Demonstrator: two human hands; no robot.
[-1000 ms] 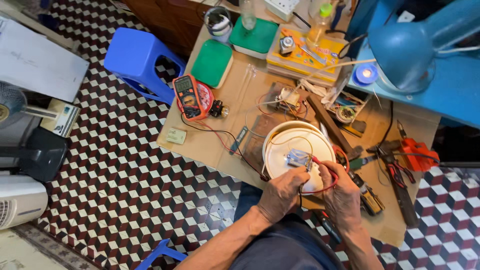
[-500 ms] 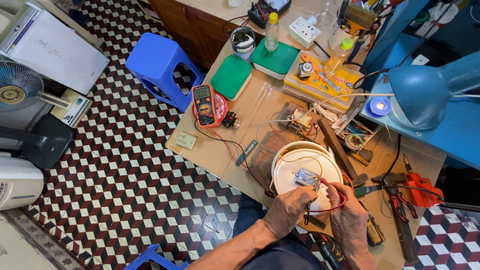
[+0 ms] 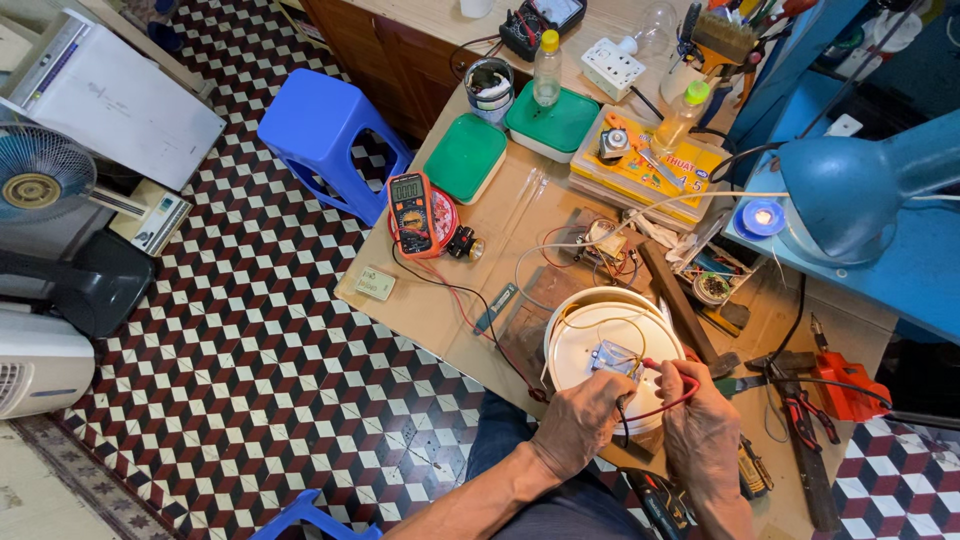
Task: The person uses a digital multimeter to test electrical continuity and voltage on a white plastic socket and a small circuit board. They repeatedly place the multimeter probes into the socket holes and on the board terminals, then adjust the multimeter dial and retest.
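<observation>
A round white lamp housing [image 3: 583,340] lies open on the workbench, with a small silver driver module [image 3: 614,357] and yellow wires inside. My left hand [image 3: 583,421] rests on its near rim, fingers pinched on a black probe by the module. My right hand [image 3: 703,428] grips a red probe whose tip points at the module, its red lead looping over the fingers. A red-cased multimeter [image 3: 411,213] sits at the bench's left, its red and black leads trailing toward the housing.
A blue desk lamp [image 3: 850,190] hangs over the bench's right. Green-lidded boxes [image 3: 466,158], a plastic bottle [image 3: 546,68], a yellow box [image 3: 648,165], pliers and a red tool [image 3: 848,388] crowd the bench. A blue stool [image 3: 325,131], fan [image 3: 42,178] and white appliances stand on the checkered floor.
The view has shifted, so the bench sits lower and further right in frame. Both hands stay at the lamp housing with the probes on the module.
</observation>
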